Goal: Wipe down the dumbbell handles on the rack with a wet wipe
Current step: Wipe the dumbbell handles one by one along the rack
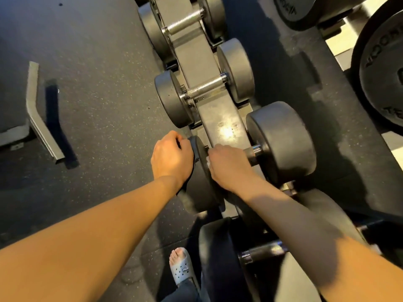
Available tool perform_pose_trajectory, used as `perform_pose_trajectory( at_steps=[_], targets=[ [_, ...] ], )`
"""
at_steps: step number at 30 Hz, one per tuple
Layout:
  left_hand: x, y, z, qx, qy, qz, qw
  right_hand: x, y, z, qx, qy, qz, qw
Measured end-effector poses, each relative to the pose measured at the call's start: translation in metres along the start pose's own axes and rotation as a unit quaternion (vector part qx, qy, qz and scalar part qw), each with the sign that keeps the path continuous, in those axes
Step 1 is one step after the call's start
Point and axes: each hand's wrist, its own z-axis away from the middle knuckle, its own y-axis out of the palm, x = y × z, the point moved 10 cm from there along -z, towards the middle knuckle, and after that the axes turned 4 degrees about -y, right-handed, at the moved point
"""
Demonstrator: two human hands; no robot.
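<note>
Head view: right hand [229,164] grip wraps a white wet wipe [208,161] round the handle of the black round-headed dumbbell [283,140]; left hand [171,158] grip clasps its head. A smaller dumbbell [172,99] sits just beyond on the grey metal rack [218,114].

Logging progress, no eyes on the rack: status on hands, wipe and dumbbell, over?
Left hand grips one head of the dumbbell. Right hand wrapped round its handle, wet wipe under the palm. Nothing in the way.

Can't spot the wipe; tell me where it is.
Head view, centre: the wet wipe is bunched under the right hand on the dumbbell handle, beside the weight head the left hand grips.
</note>
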Motion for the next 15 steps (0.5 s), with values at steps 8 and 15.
perform_pose_trajectory(
  at_steps=[8,15],
  targets=[
    [-0.023,0.005,0.000,0.003,0.130,-0.106,0.986,-0.034,0.036,0.060,-0.119,0.139,-0.224,0.957],
    [-0.035,0.018,-0.004,0.071,0.198,-0.126,0.969,-0.050,0.103,0.078,-0.221,0.449,-0.686,0.527]
  ],
)
